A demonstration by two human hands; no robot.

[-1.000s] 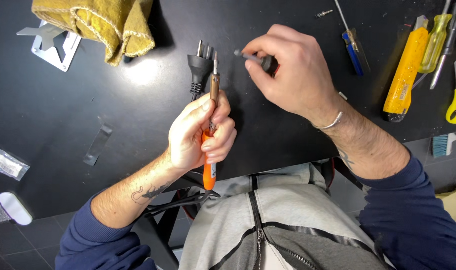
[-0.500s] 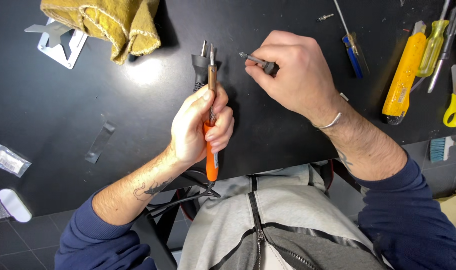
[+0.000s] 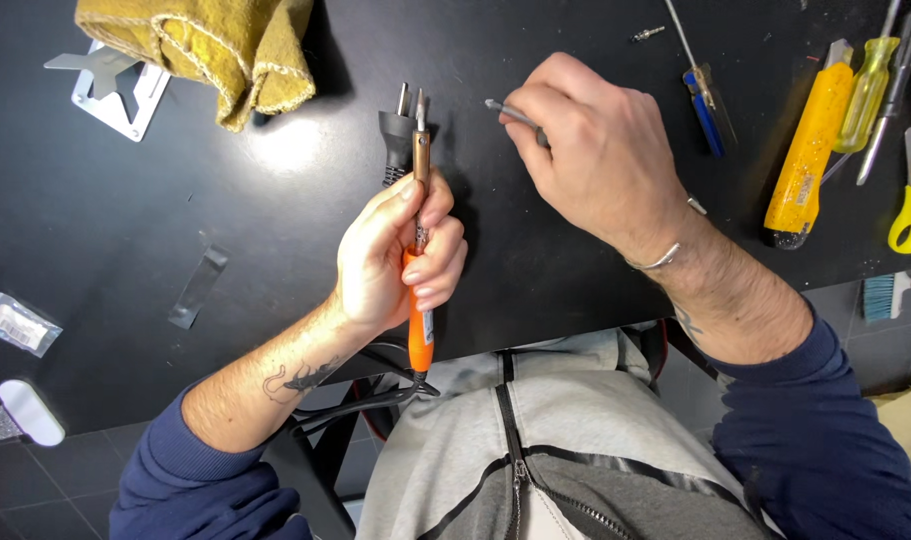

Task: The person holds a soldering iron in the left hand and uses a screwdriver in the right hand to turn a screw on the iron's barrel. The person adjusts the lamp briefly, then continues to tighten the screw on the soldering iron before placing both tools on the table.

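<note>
Left hand grips soldering iron; right hand pinches tip.

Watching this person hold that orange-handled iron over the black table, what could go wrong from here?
The left hand grips the soldering iron close to its metal shaft; if it is hot, the fingers could burn. The right hand pinches a small metal tip that might slip and roll on the table. The iron's point stands near the plug and could scorch it.
</note>
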